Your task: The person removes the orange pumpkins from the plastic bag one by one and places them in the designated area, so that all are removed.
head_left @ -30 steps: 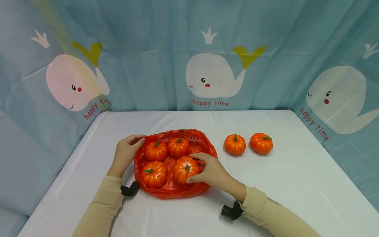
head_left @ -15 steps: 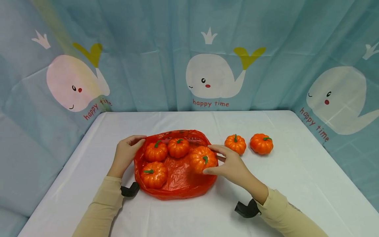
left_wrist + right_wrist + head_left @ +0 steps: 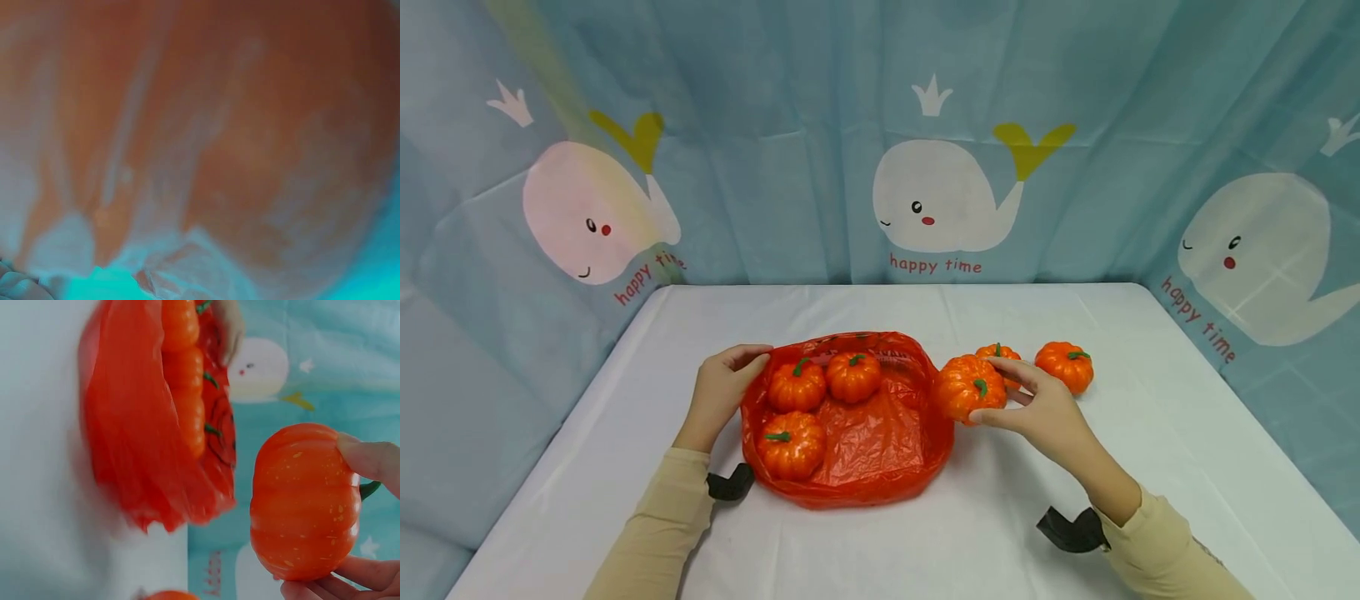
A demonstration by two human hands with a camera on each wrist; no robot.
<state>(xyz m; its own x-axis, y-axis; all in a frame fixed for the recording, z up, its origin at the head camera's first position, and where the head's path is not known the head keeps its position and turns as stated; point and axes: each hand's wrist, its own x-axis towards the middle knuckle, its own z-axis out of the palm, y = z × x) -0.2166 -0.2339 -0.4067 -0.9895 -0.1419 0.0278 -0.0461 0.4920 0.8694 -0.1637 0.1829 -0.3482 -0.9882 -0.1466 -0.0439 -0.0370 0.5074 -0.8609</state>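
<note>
My right hand (image 3: 1041,408) grips an orange toy pumpkin (image 3: 970,389) with a green stem, raised just past the right rim of a red plastic bag (image 3: 872,492). In the right wrist view that pumpkin (image 3: 306,506) sits between thumb and fingers. Three more pumpkins lie inside the wide-mouthed bag: one at back left (image 3: 797,386), one at back middle (image 3: 853,377), one at front left (image 3: 792,446). At the bag's left rim, my left hand (image 3: 722,392) pinches the plastic. Blurred bag film (image 3: 187,156) fills the left wrist view, hiding that hand's fingers.
Two loose pumpkins stand on the white tabletop (image 3: 1150,467) to the right: one (image 3: 1066,367) in plain sight, the other (image 3: 998,352) partly behind the held pumpkin and right hand. A blue curtain (image 3: 820,208) with whale prints hangs around the table's back and sides.
My right hand has lifted the pumpkin from the bag's front right area and carried it rightward over the rim. The left hand has stayed at the bag's left rim.
</note>
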